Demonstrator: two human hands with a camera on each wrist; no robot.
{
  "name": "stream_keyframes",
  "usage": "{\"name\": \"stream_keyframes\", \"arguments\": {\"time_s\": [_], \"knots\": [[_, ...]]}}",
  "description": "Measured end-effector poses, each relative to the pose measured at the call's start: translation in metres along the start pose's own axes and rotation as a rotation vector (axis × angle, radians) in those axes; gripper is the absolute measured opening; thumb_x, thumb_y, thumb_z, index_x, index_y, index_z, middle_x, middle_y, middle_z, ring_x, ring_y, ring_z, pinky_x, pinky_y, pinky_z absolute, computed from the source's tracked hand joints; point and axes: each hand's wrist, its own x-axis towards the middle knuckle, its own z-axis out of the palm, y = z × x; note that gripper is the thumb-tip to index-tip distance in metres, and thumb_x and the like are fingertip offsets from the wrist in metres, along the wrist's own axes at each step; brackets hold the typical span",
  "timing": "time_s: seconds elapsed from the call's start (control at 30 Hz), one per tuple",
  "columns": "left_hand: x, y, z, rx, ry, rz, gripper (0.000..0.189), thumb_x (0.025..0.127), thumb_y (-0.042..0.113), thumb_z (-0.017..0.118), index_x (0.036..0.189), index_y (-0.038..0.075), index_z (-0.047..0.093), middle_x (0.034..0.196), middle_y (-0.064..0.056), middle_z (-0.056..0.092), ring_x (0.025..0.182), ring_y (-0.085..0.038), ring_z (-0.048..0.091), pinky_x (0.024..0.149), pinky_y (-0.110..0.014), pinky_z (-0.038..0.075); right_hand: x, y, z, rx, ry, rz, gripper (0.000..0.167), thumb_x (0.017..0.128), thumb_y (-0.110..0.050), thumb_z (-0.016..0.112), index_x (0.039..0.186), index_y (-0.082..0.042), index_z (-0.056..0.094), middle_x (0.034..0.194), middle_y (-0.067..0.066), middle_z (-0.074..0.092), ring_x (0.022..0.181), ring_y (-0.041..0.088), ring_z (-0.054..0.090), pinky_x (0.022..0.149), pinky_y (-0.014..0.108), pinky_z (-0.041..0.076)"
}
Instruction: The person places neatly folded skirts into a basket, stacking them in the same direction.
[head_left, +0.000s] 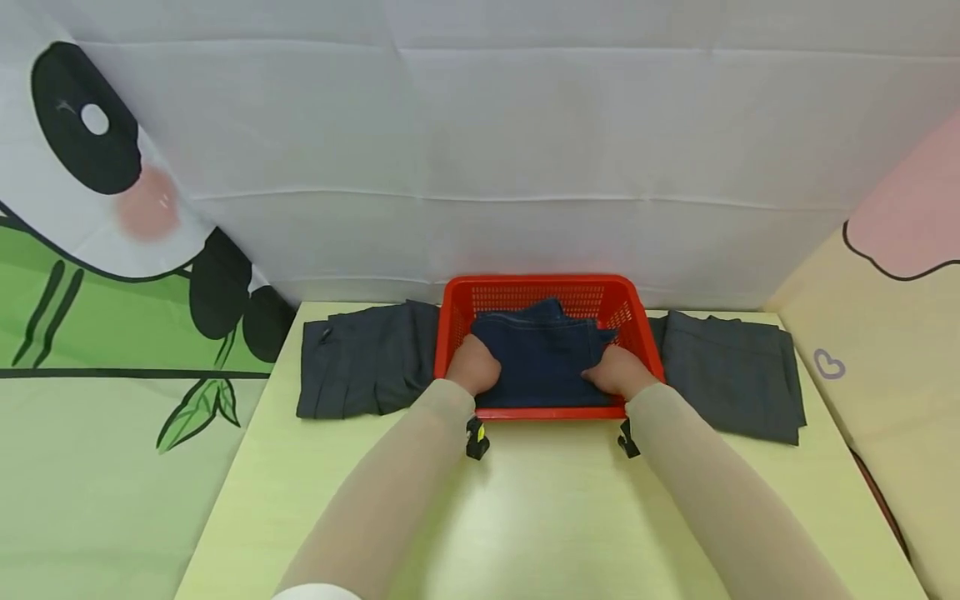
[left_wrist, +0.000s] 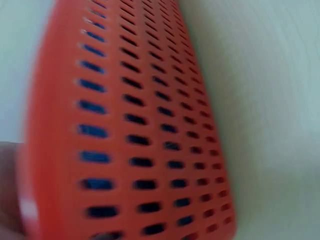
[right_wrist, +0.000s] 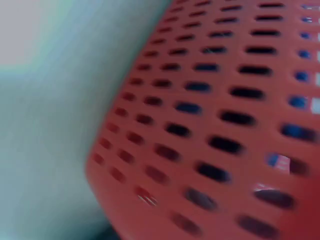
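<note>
A folded piece of dark blue denim clothing [head_left: 543, 362] lies inside a red perforated plastic basket [head_left: 540, 414]. My left hand [head_left: 475, 365] grips the denim at its left edge, inside the basket's left side. At the opposite edge, my right hand [head_left: 619, 372] pinches the cloth, with its fingertips partly hidden. Both wrist views are filled by the basket's front wall [left_wrist: 120, 115], and blue cloth shows through the slots. A dark sliver of the left hand [left_wrist: 7, 192] appears beyond the rim in the left wrist view.
Folded dark grey garments lie on both sides of the basket: a pleated one [head_left: 363, 362] on the left and a smooth one [head_left: 731, 375] on the right. All rest on a pale yellow table [head_left: 555, 517]. A white cloth backdrop [head_left: 525, 125] rises behind the table.
</note>
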Motion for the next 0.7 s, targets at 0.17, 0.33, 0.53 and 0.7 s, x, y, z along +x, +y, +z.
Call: {"name": "stream_keyframes", "arguments": {"time_s": [0.17,0.33,0.53,0.7], "knots": [[-0.005,0.008,-0.013,0.026,0.008,0.019,0.06,0.1,0.011,0.055,0.149,-0.014,0.031,0.124,-0.023,0.058,0.101,-0.032,0.063,0.097,-0.045,0.053,-0.01,-0.001,-0.016,0.021,0.04,-0.025,0.068,0.099,-0.032,0.066,0.141,0.016,0.041,0.135,0.031,0.057,0.114,0.04,0.059,0.101,0.054,0.049],[-0.011,0.014,-0.025,0.053,0.009,0.029,0.063,0.101,0.012,0.054,0.153,-0.012,0.027,0.118,-0.021,0.062,0.099,-0.03,0.065,0.095,-0.045,0.056,-0.017,-0.001,-0.03,0.121,0.053,-0.012,0.06,0.101,-0.034,0.064,0.139,0.009,0.046,0.124,0.024,0.062,0.101,0.035,0.062,0.089,0.05,0.056],[-0.025,0.017,-0.039,0.042,0.029,0.083,0.06,0.103,0.018,0.057,0.153,-0.005,0.034,0.128,-0.019,0.064,0.106,-0.028,0.066,0.1,-0.046,0.053,-0.029,0.009,-0.037,0.238,0.142,-0.136,0.06,0.105,-0.037,0.059,0.148,0.002,0.043,0.132,0.02,0.057,0.114,0.036,0.058,0.097,0.052,0.051],[-0.042,0.013,-0.048,-0.028,0.066,0.126,0.053,0.102,0.022,0.061,0.147,0.001,0.044,0.126,-0.013,0.062,0.108,-0.027,0.063,0.1,-0.045,0.053,-0.038,0.024,-0.039,0.371,0.226,-0.223,0.063,0.106,-0.039,0.058,0.154,-0.003,0.037,0.137,0.019,0.053,0.125,0.037,0.052,0.103,0.055,0.047]]}}
